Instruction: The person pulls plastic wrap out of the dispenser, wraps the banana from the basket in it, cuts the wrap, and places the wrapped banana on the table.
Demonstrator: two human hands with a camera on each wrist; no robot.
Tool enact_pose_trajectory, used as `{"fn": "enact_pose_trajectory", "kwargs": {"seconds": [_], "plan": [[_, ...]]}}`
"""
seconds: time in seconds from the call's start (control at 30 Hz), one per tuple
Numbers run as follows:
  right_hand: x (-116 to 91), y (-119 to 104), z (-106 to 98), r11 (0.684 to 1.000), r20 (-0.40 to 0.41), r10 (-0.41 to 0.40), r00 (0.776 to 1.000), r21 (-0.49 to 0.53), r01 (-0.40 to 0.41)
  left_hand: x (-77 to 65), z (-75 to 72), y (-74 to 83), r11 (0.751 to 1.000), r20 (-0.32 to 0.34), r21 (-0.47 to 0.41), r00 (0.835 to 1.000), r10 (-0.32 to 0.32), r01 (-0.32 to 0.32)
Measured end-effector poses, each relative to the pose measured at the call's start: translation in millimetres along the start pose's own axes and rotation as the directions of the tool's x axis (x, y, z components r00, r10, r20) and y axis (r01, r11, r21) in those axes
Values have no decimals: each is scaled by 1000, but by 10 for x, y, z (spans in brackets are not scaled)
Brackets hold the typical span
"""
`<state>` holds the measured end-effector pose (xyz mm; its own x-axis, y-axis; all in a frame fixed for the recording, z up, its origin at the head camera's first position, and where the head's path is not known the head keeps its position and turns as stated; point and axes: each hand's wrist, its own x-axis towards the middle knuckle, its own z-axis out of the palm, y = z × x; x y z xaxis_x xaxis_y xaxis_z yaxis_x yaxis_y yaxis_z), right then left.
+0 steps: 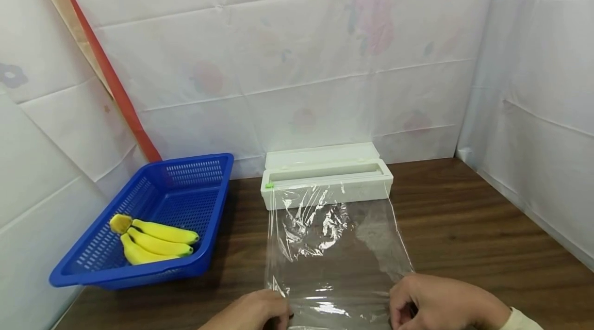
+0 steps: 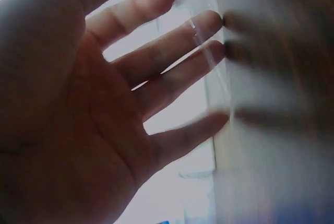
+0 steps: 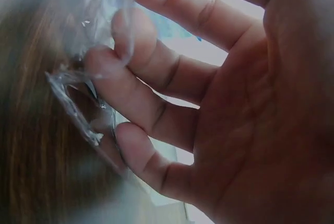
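A clear sheet of plastic wrap (image 1: 334, 268) runs out of a white wrap dispenser box (image 1: 306, 170) and stretches toward me, low over the table. Near its front left corner my left hand (image 1: 255, 312) pinches the edge between thumb and index finger. The left wrist view shows the other fingers (image 2: 172, 75) extended, their tips at the tabletop, with film across them. My right hand (image 1: 441, 301) grips the front right corner with thumb and index finger. In the right wrist view crumpled film (image 3: 75, 109) hangs by its bent fingers. The dispenser's lid (image 1: 322, 155) stands raised at the back.
On the left is a blue plastic basket (image 1: 215, 216) with a bunch of yellow bananas (image 1: 160, 240) in its near end. A small green piece (image 1: 269, 185) sits on the dispenser's left rim. Cloth-covered walls (image 1: 297, 62) enclose the brown wooden table (image 1: 487, 227).
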<state>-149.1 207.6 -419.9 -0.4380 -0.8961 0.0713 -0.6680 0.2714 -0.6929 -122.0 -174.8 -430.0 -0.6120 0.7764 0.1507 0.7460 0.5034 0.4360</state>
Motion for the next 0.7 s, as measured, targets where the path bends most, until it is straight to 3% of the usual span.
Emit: {"fn": "enact_pose_trajectory", "kwargs": {"seconds": [0.13,0.23,0.37,0.53,0.7], "plan": [[1,-6,-6,999,-4,5,1000,32,-4,18,-20,28,987,-41,-72,988,-147,144],[2,14,-11,998,-17,8,1000,66,-7,10,-3,21,988,-126,-86,982,-138,127],[-4,69,-20,980,-14,24,1000,200,-21,4,16,8,979,-180,-158,972,-153,125],[-3,113,-39,949,2,61,998,310,-59,10,6,16,960,-175,-183,954,-243,211],[-3,121,-51,954,-1,86,996,289,-82,15,-2,33,937,-121,-219,945,-304,273]]}}
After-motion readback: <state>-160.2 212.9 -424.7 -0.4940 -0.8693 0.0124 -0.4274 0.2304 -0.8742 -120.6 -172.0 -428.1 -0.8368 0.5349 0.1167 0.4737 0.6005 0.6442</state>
